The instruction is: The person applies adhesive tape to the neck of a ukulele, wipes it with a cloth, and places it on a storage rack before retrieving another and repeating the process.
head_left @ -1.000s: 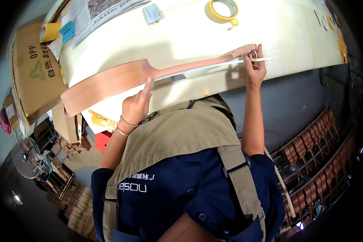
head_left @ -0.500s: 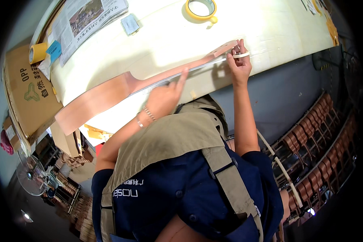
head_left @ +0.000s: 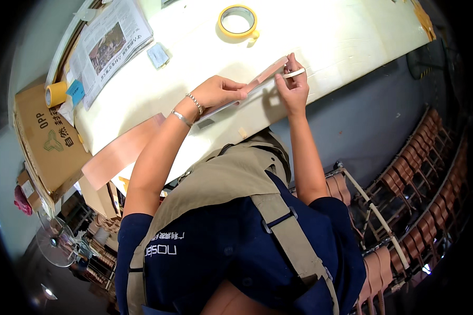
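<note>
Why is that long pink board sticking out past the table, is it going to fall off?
The wide end of the long pink board hangs past the white table edge with nothing under it, which looks odd. It probably won't drop: the left hand presses on its narrow part, and the right hand is at its tip. Nothing looks spilled or broken.

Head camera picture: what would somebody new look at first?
Probably the long, flat, pinkish-tan wooden paddle piece lying slantwise across the cream-white table, its broad end poking over the near edge. The left hand presses on its narrow handle, while the right hand pinches a thin strip of pale tape at the tip. Behind them sits a round yellow roll of tape.
</note>
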The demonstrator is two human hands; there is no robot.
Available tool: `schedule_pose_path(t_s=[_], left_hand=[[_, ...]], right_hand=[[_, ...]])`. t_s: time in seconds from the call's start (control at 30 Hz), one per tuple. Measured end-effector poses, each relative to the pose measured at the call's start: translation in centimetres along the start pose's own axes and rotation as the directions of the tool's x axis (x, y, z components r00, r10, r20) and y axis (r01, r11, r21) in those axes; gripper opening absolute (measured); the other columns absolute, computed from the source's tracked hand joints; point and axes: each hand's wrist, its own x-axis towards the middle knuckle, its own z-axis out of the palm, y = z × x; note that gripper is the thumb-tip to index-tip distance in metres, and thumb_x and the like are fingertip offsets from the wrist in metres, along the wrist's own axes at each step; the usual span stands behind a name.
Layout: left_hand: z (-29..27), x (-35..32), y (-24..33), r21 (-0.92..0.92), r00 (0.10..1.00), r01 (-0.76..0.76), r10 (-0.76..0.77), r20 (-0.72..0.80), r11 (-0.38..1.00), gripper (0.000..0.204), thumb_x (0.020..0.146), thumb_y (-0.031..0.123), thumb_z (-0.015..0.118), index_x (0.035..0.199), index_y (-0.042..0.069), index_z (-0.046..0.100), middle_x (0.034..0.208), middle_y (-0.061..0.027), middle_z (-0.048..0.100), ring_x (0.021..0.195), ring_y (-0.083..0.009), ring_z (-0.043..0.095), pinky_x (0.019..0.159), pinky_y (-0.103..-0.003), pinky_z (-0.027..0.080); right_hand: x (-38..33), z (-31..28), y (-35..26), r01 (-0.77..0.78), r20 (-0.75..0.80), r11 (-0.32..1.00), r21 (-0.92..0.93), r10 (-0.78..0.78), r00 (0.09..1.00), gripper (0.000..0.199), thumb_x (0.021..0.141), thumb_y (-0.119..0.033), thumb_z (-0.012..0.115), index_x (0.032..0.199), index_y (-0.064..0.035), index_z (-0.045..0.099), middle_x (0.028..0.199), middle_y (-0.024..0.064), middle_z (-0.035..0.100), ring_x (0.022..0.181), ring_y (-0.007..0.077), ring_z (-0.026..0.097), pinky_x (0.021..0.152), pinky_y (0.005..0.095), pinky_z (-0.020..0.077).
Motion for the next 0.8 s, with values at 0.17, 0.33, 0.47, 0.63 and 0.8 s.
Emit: schedule_pose_path(t_s=[0.17,0.33,0.47,0.63,0.8], left_hand=[[-0.1,1.3,0.1,-0.068,0.999,0.007,-0.004,0.033,0.998,0.038,0.076,0.015,0.072,0.11,0.001,0.066,0.091,-0.0056,0.068,0.077,-0.0089,0.059,0.074,-0.023,0.048],[0.0,1.6,-0.3,-0.048,1.0,-0.005,0.005,0.004,0.999,0.038,0.076,0.015,0.072,0.11,-0.001,0.065,0.091,-0.0071,0.068,0.078,-0.01,0.061,0.074,-0.023,0.049],[0.7,-0.7,-0.4,0.399,0.969,-0.057,0.147,-0.199,0.915,0.048,0.077,0.02,0.072,0.119,0.002,0.059,0.094,-0.0112,0.068,0.081,-0.0142,0.064,0.075,-0.026,0.049],[1.5,-7.6,-3.6,0.944,0.853,0.152,0.444,-0.274,0.292,0.05,0.074,0.023,0.073,0.116,0.005,0.055,0.096,-0.0144,0.066,0.081,-0.029,0.065,0.071,-0.033,0.049],[-2.1,-10.1,-3.2,0.816,0.899,0.081,0.311,-0.307,0.572,0.032,0.073,0.021,0.072,0.1,0.005,0.062,0.089,-0.014,0.066,0.079,-0.0293,0.063,0.072,-0.036,0.049]], right_hand=[[-1.8,0.4,-1.8,-0.165,-0.191,0.986,-0.029,0.157,0.969,0.064,0.077,-0.009,0.073,0.135,-0.0061,0.046,0.12,0.008,0.047,0.1,0.0141,0.05,0.088,0.0274,0.0444],[-6.9,-1.1,-1.8,-0.372,-0.446,0.824,0.428,0.551,0.705,0.057,0.081,-0.004,0.069,0.133,-0.0041,0.046,0.119,0.0059,0.052,0.085,0.009,0.053,0.071,0.0214,0.047],[-4.1,-10.0,-3.0,-0.332,-0.447,0.932,-0.143,0.239,0.862,0.036,0.079,-0.01,0.071,0.113,-0.005,0.063,0.112,0.007,0.059,0.083,0.0104,0.056,0.068,0.0229,0.0474],[4.3,-9.9,-5.7,-0.034,-0.024,0.406,-0.913,0.031,0.999,0.028,0.068,-0.022,0.076,0.092,-0.0095,0.071,0.12,0.0147,0.057,0.103,0.0304,0.052,0.084,0.0417,0.0436],[4.8,-3.6,-6.9,0.528,0.478,0.402,-0.748,-0.227,0.849,0.066,0.056,-0.039,0.082,0.115,-0.016,0.062,0.122,0.0099,0.054,0.104,0.0296,0.053,0.086,0.0436,0.0409]])
